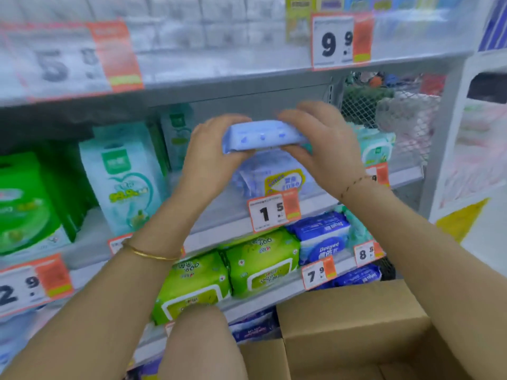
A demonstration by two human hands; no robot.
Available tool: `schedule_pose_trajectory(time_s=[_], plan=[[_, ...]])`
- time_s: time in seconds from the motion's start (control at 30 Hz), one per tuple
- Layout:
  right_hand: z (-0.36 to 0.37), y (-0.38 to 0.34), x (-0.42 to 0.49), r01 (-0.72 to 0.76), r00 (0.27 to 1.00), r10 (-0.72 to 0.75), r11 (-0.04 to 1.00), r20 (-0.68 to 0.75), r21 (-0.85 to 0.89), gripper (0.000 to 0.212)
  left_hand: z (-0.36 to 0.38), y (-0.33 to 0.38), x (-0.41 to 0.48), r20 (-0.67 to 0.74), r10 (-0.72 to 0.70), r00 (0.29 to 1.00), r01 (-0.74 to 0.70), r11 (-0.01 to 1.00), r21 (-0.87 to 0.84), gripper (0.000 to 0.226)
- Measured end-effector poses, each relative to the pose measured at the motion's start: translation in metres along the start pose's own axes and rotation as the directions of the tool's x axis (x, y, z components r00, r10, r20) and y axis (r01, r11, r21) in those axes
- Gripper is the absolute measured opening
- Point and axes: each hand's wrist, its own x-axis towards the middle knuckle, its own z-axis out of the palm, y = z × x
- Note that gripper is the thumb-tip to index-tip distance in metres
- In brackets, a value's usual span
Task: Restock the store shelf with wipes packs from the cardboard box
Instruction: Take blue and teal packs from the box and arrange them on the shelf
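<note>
The light is bright and white, and it looks about the same all over. At 11 o'clock the top shelf (219, 83) is very fuzzy, and the big tag (65, 61) there is so smeared I can hardly read it. The 9.9 tag (337, 41) at 1 o'clock is clearer. At 10 o'clock a dark shadow sits under the top shelf. At 3 o'clock the white things are washed out by light. My left hand (211, 157) and my right hand (323, 149) are fuzzy at the fingertips, and the blue pack (264, 135) they hold looks soft. The shelf lines tilt and bend near the edges. At 5 o'clock the cardboard box (356, 311) looks sharper.
</note>
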Motion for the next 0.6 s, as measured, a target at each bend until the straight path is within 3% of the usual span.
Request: schedule_pose_trajectory(time_s=[0.07, 0.13, 0.23, 0.4, 0.6], plan=[[0.019, 0.004, 0.015, -0.113, 0.992, 0.113, 0.994, 0.05, 0.003, 0.055, 0.006, -0.02, 0.02, -0.061, -0.074, 0.995, 0.071, 0.996, -0.051, 0.034], [0.035, 0.01, 0.026, -0.25, 0.957, 0.251, 0.968, 0.144, -0.026, 0.066, 0.014, -0.043, 0.047, -0.122, -0.158, 0.98, 0.161, 0.987, 0.018, 0.029], [0.06, 0.018, 0.037, -0.359, 0.879, 0.376, 0.926, 0.294, -0.113, 0.058, 0.026, -0.08, 0.098, -0.173, -0.279, 0.944, 0.305, 0.941, 0.144, 0.031], [0.093, 0.025, 0.045, -0.379, 0.75, 0.454, 0.891, 0.481, -0.251, 0.041, 0.051, -0.133, 0.152, -0.089, -0.277, 0.957, 0.29, 0.885, 0.365, 0.048], [0.101, 0.028, 0.042, -0.365, 0.754, 0.464, 0.884, 0.466, -0.291, 0.035, 0.076, -0.181, 0.167, -0.019, -0.343, 0.939, 0.305, 0.808, 0.504, 0.032]])
